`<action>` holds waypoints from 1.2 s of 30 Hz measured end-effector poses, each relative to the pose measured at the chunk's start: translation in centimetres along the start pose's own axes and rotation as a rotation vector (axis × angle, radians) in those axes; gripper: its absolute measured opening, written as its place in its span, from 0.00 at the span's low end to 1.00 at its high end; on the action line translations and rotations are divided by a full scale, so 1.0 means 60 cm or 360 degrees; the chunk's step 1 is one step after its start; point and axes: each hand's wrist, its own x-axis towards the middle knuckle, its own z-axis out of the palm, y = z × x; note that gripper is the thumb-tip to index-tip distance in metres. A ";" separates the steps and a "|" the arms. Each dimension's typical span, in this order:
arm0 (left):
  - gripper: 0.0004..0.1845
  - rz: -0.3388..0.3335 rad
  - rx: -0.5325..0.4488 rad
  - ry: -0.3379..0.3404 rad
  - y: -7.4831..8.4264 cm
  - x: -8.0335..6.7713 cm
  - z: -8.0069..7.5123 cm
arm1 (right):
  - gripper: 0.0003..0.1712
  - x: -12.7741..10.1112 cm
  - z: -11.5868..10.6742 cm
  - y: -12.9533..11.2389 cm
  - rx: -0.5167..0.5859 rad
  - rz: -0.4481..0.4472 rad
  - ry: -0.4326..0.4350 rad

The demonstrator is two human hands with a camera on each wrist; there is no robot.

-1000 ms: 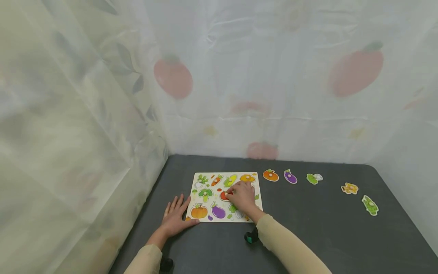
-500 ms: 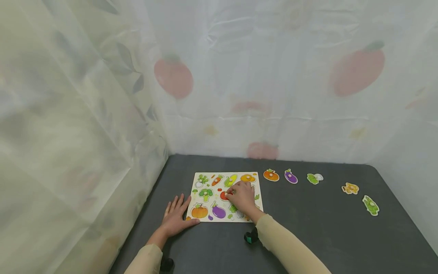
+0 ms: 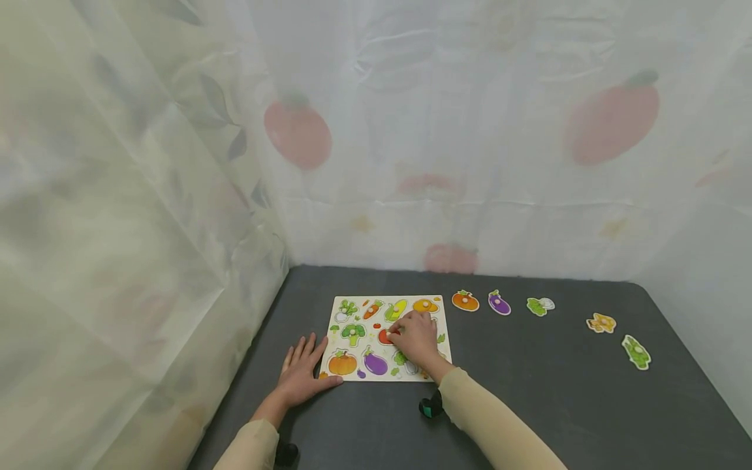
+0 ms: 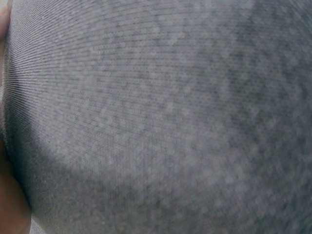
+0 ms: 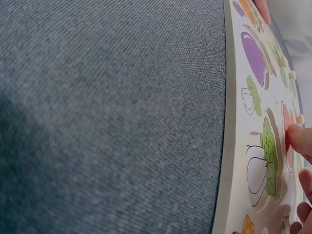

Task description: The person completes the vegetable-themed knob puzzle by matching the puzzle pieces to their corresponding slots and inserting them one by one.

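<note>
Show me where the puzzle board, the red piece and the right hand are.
puzzle board (image 3: 337, 312), head view, its bare left edge.
red piece (image 3: 384, 337), head view, its visible left part.
right hand (image 3: 418, 338), head view, its back.

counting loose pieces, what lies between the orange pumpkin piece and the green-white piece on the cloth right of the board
One piece: the purple eggplant piece lies between the orange pumpkin piece and the green-white piece, in the head view.

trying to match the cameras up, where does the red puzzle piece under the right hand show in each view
Head: red piece mid-board, at the right hand fingers.
Left wrist: not in it, only grey table cloth.
Right wrist: red sliver at the right edge, beside a fingertip.
Shared landmark: puzzle board.
</note>
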 end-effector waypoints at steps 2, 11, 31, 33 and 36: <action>0.64 0.0003 0.0003 0.0005 0.001 0.000 0.000 | 0.06 0.000 0.000 0.000 -0.0005 -0.0001 0.0003; 0.62 0.0047 -0.0040 0.0022 0.014 -0.007 -0.008 | 0.06 0.000 0.003 0.002 -0.0009 0.0022 0.0005; 0.63 -0.0010 -0.0009 -0.0031 0.007 -0.003 -0.007 | 0.06 0.002 0.001 0.006 -0.0012 -0.0029 -0.0048; 0.63 -0.0013 -0.0007 -0.0030 0.009 -0.005 -0.009 | 0.07 0.003 -0.008 0.011 0.0038 -0.0036 -0.0072; 0.62 -0.0005 -0.0010 -0.0022 0.012 -0.004 -0.010 | 0.09 0.006 -0.033 0.025 0.0109 -0.0064 -0.0065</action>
